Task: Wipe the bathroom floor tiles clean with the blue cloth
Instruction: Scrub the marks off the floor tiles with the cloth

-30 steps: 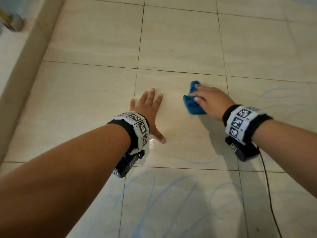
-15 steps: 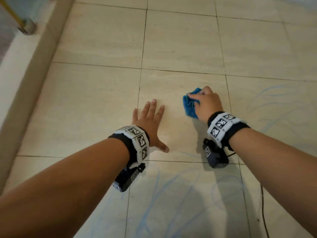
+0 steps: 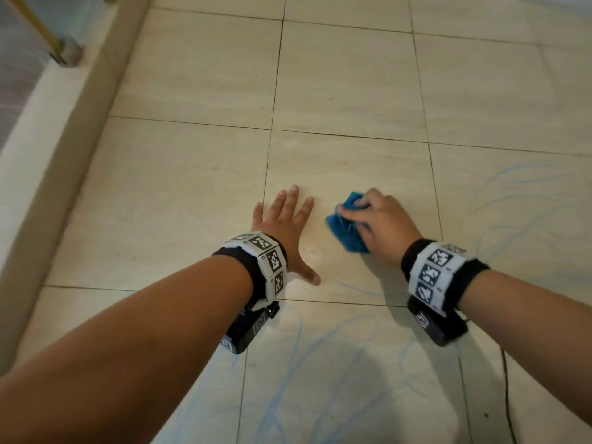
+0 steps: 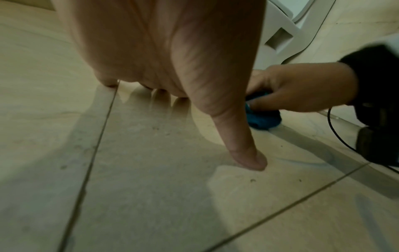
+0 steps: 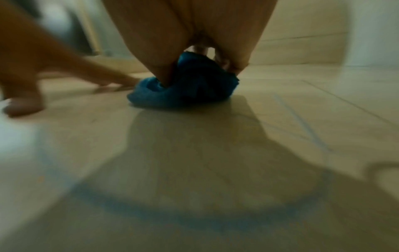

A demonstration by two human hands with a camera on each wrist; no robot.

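We see the blue cloth [image 3: 347, 227] bunched into a lump a little right of the middle of the head view, lying on a beige floor tile [image 3: 346, 161]. Our right hand [image 3: 382, 225] grips it from above, with the fingers curled over the top and the thumb [image 5: 166, 68] pressing into the folds, as the right wrist view shows. In the left wrist view the cloth [image 4: 262, 120] appears at the right of the frame under that same hand [image 4: 302, 88].

Our left hand [image 3: 285, 232] is just beside the cloth, on its left, apart from it. It lies flat on the same tile with straight, spread fingers and holds nothing; its thumb [image 4: 244, 150] points toward the lower right of the left wrist view and touches the floor.

The floor is made of large glossy beige tiles with thin dark grout lines [image 3: 272, 129], and it reflects our hands. Pale blue scribble marks [image 3: 288, 363] cover the tiles in the lower part of the head view, and more of them [image 3: 519, 174] are at the right edge. A blue curved line [image 5: 172, 213] is also visible in the lower part of the right wrist view, though blurred.

At the left of the head view a raised beige curb [image 3: 64, 149] runs diagonally. A thin black cable [image 3: 509, 395] lies on the floor at the lower right. In the upper right of the left wrist view stands a white fixture [image 4: 280, 30]; we cannot tell what it is.
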